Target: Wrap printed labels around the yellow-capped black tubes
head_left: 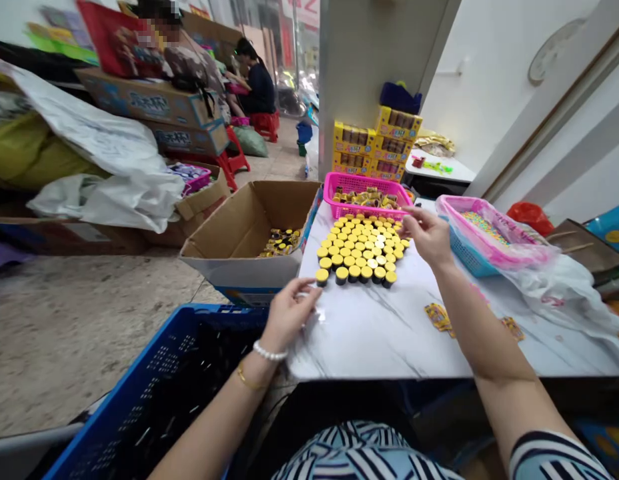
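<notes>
Yellow-capped dark jars (358, 248) stand upright in a tight cluster, centre frame, long axes vertical. Left hand (291, 312) at lower left of cluster: fingers loosely curled, thumb apart, nothing seen between them. Nearest is the front-left jar (322, 278), just up-right of its fingertips; contact unclear. Right hand (430, 237) at cluster's right edge, fingertips close together; can't tell if pinching anything. Pink basket (332, 199) blocks behind, cardboard box (222, 237) left, lined blue basket (467, 250) right. Gap in front: bare tabletop (349, 333).
</notes>
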`<state>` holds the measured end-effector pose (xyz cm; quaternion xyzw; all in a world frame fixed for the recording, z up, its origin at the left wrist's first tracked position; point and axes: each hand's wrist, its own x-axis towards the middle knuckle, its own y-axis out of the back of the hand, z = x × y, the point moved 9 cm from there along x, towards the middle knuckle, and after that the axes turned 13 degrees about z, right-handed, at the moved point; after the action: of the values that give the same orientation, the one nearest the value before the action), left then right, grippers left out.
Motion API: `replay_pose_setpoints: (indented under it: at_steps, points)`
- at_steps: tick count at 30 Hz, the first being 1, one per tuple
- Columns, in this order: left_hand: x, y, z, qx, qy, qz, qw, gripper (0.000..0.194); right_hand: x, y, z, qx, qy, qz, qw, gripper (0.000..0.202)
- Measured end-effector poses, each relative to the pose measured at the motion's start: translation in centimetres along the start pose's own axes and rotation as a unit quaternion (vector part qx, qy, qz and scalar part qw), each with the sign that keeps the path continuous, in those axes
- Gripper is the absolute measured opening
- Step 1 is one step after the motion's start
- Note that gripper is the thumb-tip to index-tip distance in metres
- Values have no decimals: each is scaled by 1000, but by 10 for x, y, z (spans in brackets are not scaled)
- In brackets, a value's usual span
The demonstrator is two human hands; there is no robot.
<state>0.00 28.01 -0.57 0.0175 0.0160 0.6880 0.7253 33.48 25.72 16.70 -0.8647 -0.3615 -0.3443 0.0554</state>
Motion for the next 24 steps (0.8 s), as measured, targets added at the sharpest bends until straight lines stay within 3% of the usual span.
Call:
replay_pose_setpoints:
  at_steps: [2,3,8,11,15,19,22,24]
  points:
    - [18,18,-4,21,-13,40,999,68,-48,31,3,-98,46,-8,994,27]
    - [25,18,-6,35,-20,32,999,71,-70,49,6,-152,66,-7,986,25]
    - [38,-11,-9,98,-34,-45,994,73,-152,140,41,-377,85,17,922,22]
    - [32,-25,-8,146,-42,-60,987,62,-182,161,64,-415,79,-26,906,19]
    - [5,-52,-7,163,-45,-120,978,53,-197,155,73,-384,71,-52,919,12]
    - [-27,-77,2,161,-47,-170,971,50,-196,125,48,-336,96,-41,936,8]
    - [-42,-66,28,141,-115,-72,981,53,-199,104,12,-248,102,1,963,8]
    - [-58,-55,37,112,-136,-11,984,42,-208,88,-8,-179,91,25,979,13]
